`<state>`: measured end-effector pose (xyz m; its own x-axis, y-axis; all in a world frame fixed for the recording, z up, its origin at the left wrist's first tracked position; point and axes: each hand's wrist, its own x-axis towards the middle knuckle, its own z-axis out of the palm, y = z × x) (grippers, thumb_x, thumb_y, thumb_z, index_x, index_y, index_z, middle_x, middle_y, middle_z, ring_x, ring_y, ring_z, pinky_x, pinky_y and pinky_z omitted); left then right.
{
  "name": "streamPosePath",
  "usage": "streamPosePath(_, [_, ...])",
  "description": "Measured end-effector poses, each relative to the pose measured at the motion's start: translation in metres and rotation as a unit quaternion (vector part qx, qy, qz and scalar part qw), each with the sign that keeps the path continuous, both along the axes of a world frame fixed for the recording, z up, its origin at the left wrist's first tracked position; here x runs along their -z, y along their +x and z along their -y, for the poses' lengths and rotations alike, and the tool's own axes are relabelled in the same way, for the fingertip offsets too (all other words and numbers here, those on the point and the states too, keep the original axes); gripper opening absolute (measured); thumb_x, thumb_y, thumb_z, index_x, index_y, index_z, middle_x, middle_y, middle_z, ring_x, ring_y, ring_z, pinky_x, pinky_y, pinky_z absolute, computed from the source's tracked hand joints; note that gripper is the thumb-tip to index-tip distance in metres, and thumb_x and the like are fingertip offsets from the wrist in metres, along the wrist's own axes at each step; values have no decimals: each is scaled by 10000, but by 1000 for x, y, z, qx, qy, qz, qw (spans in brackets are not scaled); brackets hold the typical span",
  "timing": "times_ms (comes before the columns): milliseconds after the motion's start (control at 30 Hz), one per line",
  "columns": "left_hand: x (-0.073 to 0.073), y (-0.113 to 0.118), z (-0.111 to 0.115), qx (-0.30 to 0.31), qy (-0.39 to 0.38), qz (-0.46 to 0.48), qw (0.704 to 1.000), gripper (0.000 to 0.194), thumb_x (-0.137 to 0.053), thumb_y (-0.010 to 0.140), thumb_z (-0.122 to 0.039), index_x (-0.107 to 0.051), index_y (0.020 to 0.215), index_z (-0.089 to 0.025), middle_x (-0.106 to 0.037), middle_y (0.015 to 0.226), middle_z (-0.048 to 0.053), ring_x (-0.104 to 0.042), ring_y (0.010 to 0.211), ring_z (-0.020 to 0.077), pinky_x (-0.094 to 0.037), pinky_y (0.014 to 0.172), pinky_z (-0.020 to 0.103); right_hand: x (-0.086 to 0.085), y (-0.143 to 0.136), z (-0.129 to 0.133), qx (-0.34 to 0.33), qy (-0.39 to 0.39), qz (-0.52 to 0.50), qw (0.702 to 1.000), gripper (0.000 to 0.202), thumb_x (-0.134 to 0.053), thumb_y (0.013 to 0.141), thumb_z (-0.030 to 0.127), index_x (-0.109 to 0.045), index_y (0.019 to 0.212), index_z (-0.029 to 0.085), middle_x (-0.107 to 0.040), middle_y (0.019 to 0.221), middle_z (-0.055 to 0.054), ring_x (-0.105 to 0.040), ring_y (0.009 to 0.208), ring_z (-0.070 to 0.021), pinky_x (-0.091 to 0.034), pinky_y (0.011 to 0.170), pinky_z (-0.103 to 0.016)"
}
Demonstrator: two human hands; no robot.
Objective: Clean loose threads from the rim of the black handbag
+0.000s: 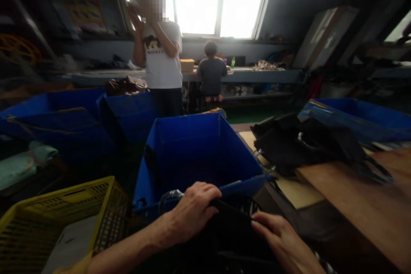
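A black bag (236, 233) hangs in front of me, its lower part lost in shadow. My left hand (195, 209) is closed over its upper edge, thumb below and fingers on top. My right hand (280, 232) pinches the same edge farther right between thumb and fingers. A dark loop (165, 199) with clear plastic around it shows beside my left wrist; it looks like a handle. Just beyond my hands stands an open blue bin (189, 137), its near rim partly hidden by my left hand and the bag.
A yellow crate (107, 209) stands at lower left. Black bags (302, 141) lie piled on the right-hand table near a brown board (359, 197). More blue bins (128, 111) stand behind. One person (163, 60) stands ahead; another (211, 70) sits at the far bench.
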<state>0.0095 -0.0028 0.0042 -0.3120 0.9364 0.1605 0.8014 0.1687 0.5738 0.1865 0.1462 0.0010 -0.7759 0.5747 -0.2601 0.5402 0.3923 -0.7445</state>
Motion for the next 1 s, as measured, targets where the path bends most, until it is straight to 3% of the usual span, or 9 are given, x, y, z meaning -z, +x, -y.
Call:
streamPosePath(67, [-3,-3,0,-1,-5,16,1000,266,-573,746,-106,-550,989,-212,-598,999,-5,-507,954,159,-393,877,288,3,-6,-3,-32,-20,11,999,269,-461,756,406,-636,733,203,-644,691,-11,-577,696,-202,-426,637,-261])
streamPosePath(200, [-5,-10,0,-6,-5,32,999,247,-562,753,-107,-553,979,-207,-600,988,-4,-511,954,154,-396,872,283,0,-13,-5,-24,-27,15,999,247,-452,759,357,-637,738,195,-629,686,0,-553,690,-180,-393,625,-248])
streamPosePath(400, [-4,-13,-5,32,10,1,999,194,-563,770,-114,-564,940,-207,-605,962,-2,-504,921,155,-383,855,286,0,-18,-6,-45,-28,18,998,228,-450,774,327,-622,708,192,-617,667,1,-542,678,-170,-373,608,-241])
streamPosePath(600, [-2,-17,-18,21,-83,-11,996,201,-631,734,-238,-610,933,-219,-634,886,3,-554,835,178,-389,736,255,-1,-21,-6,-54,-24,19,998,236,-433,793,312,-619,706,196,-602,649,6,-531,647,-158,-365,582,-236])
streamPosePath(800, [-10,-31,-31,69,-166,126,976,154,-628,693,-290,-655,817,-203,-601,702,-34,-518,646,121,-337,534,180,-1,-22,-8,-55,-79,-4,995,229,-478,773,346,-644,795,189,-618,684,4,-542,676,-163,-392,616,-238])
streamPosePath(1000, [-3,-60,-39,118,-227,311,915,277,-659,609,-245,-643,871,-156,-619,736,-26,-526,659,129,-365,546,186,1,-27,-14,-69,-188,-37,979,275,-500,769,365,-643,886,161,-610,676,-7,-553,685,-170,-407,610,-243])
